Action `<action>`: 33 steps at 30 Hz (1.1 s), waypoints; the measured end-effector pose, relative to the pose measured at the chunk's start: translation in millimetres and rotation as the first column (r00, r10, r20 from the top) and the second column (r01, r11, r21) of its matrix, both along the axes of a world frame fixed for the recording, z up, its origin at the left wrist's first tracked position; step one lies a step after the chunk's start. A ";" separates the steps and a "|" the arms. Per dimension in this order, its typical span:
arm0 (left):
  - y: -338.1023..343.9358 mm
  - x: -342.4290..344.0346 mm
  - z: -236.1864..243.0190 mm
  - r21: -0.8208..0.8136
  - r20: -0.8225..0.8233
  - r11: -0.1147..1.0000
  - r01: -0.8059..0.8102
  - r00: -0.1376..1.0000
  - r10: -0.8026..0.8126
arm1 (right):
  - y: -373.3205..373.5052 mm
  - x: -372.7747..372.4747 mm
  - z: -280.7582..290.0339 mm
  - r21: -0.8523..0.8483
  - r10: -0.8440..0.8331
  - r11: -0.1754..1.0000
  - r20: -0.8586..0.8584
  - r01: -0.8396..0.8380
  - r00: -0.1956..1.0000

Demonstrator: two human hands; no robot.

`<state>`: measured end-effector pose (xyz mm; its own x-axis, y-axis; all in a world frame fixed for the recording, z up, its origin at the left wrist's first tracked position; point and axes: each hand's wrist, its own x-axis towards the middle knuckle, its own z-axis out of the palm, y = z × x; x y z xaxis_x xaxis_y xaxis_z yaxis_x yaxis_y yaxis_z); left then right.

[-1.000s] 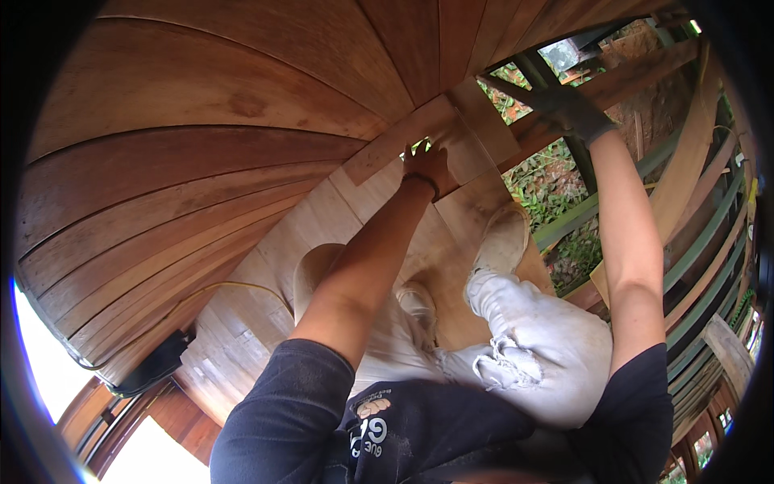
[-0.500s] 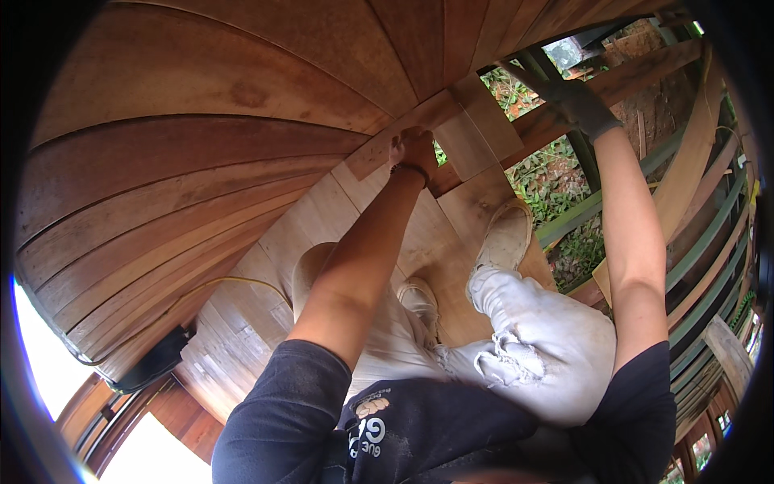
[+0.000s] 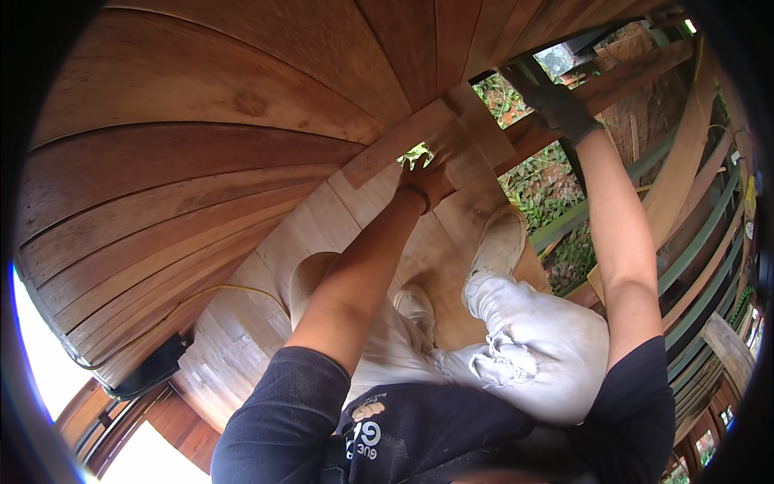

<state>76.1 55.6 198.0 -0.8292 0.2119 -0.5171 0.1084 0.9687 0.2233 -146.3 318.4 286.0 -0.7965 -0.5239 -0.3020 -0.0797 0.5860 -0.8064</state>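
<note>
My bare left hand [image 3: 421, 184], with a dark band at the wrist, reaches to a short wooden board [image 3: 466, 145] beside a small gap [image 3: 417, 153] in the floor. Its fingers are spread and slightly blurred at the board's near-left edge. Farther right, my right hand [image 3: 564, 113] wears a dark glove over a brown wooden beam [image 3: 592, 101]. Its fingers look curled around a dark, stick-like thing [image 3: 520, 78], whose kind is unclear. More boards [image 3: 355, 214] lie fitted side by side before my feet.
A wooden plank wall [image 3: 201, 153] rises at the left and far side. Beyond the floor's right edge, green beams [image 3: 568, 222] cross above plants and soil [image 3: 536, 181]. Slatted railing [image 3: 693, 290] curves along the right. A yellow cord [image 3: 226, 288] runs along the left wall.
My left hand has moved nearer and opened from a closed grip at the gap's edge. More of the gap shows. My gloved right hand has shifted slightly left in view.
</note>
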 end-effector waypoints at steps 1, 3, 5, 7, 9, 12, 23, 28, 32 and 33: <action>0.1 0.2 0.5 -0.007 0.019 1.000 0.008 1.000 -0.007 | -2.8 1.2 -4.4 0.006 0.105 0.994 -0.072 -0.105 0.992; 1.2 -1.1 1.2 -0.005 0.041 1.000 -0.010 0.999 0.011 | -7.1 -3.7 -10.8 0.152 0.192 0.968 0.056 -0.199 0.980; 2.3 -3.2 1.5 -0.028 0.072 1.000 0.001 0.997 0.001 | -6.6 -10.4 -12.3 0.248 0.148 0.949 0.200 -0.196 0.969; 2.1 -4.8 1.5 -0.066 0.085 0.997 0.036 0.996 -0.030 | -0.2 -13.6 -6.9 0.093 -0.144 0.989 0.399 0.116 0.906; 0.9 -4.0 1.1 -0.039 0.077 0.999 0.004 0.997 -0.001 | 0.2 -12.5 0.1 -0.059 -0.109 0.987 0.432 0.149 0.895; -0.1 0.6 0.9 0.017 0.026 0.999 -0.041 0.999 0.040 | -14.2 0.2 6.5 -0.279 -0.042 0.948 0.368 0.154 0.929; 6.1 -9.9 13.3 -0.098 0.092 0.995 0.021 0.996 -0.012 | 13.3 -15.8 -25.9 0.273 0.410 0.909 -0.433 -0.316 0.803; 5.7 -13.4 22.5 0.002 0.176 0.996 -0.084 0.981 0.082 | -0.5 -24.6 -65.6 0.459 0.509 0.845 -0.539 -0.273 0.671; 5.2 -15.2 26.9 0.035 0.199 0.995 -0.091 0.977 0.083 | 6.2 -25.8 -44.8 0.271 0.256 0.927 0.045 -0.259 0.966; 4.5 -14.8 27.8 0.042 0.189 0.997 -0.070 0.980 0.061 | 8.5 -26.7 -36.8 0.044 0.051 0.997 0.227 -0.062 0.972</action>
<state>61.2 60.1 225.7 -0.7316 0.1888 -0.6551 -0.0036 0.9598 0.2806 -173.0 326.9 249.3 -0.6741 -0.5456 -0.4979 0.0669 0.6262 -0.7768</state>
